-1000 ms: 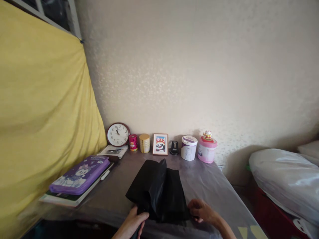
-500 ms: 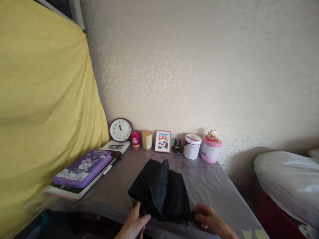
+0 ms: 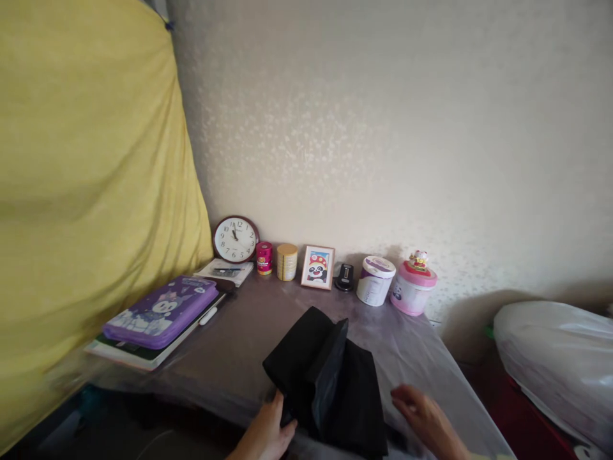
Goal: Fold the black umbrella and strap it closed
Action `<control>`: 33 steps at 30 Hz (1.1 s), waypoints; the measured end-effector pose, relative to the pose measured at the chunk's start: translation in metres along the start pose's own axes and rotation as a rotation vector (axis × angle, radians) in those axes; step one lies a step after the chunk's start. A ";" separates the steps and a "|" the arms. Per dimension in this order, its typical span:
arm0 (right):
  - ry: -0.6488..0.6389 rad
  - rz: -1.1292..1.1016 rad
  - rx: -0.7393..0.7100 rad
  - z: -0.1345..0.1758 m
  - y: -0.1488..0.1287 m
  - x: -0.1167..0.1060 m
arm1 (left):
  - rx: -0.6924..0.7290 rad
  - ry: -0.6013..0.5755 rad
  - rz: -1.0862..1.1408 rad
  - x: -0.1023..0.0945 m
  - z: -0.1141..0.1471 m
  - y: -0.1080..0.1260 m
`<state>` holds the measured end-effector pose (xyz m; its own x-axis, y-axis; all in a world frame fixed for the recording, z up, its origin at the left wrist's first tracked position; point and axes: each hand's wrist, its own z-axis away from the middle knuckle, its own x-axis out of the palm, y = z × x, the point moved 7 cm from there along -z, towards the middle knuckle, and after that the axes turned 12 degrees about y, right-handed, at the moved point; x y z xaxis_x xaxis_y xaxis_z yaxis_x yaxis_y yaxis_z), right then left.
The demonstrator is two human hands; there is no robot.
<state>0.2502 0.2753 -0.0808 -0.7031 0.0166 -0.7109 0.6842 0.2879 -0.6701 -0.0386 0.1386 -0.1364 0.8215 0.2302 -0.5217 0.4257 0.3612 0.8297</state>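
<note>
A black folding umbrella [image 3: 357,396], its fabric loosely collapsed into broad flaps, is held over the near part of the table. My left hand [image 3: 271,425] is closed around its lower left end, where a dark handle partly shows below the fabric. Just off the right flap is my right hand [image 3: 426,418], its fingers slightly curled and apart, blurred by motion. A dark strap [image 3: 395,438] sticks out from the flap below those fingers; whether they touch it is unclear.
On the grey-covered table [image 3: 230,345] stand a clock [image 3: 235,238], red tin [image 3: 264,258], yellow canister [image 3: 287,262], panda picture frame [image 3: 318,267], black gadget [image 3: 345,277], white-purple tub [image 3: 376,282] and pink tub [image 3: 414,291]. Left lies a purple case [image 3: 163,313]; a plastic-wrapped bundle [image 3: 555,351] sits right.
The umbrella and my left hand have shifted right in view and the flaps have tilted. My right hand has come away from the flap's edge. The camera view has turned slightly.
</note>
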 end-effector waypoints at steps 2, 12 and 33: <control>0.082 -0.010 -0.104 -0.011 -0.032 -0.012 | 0.038 0.023 -0.060 0.001 0.000 0.001; 0.011 0.010 -0.725 -0.025 -0.201 0.037 | 0.130 0.022 -0.355 0.011 0.007 0.010; -0.180 0.154 -0.837 -0.034 -0.228 0.089 | 0.002 -0.151 0.176 0.007 0.023 0.013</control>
<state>0.0253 0.2442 0.0162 -0.5252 -0.0180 -0.8508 0.3524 0.9054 -0.2367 -0.0187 0.1243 -0.1243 0.9307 0.1515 -0.3330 0.2711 0.3258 0.9057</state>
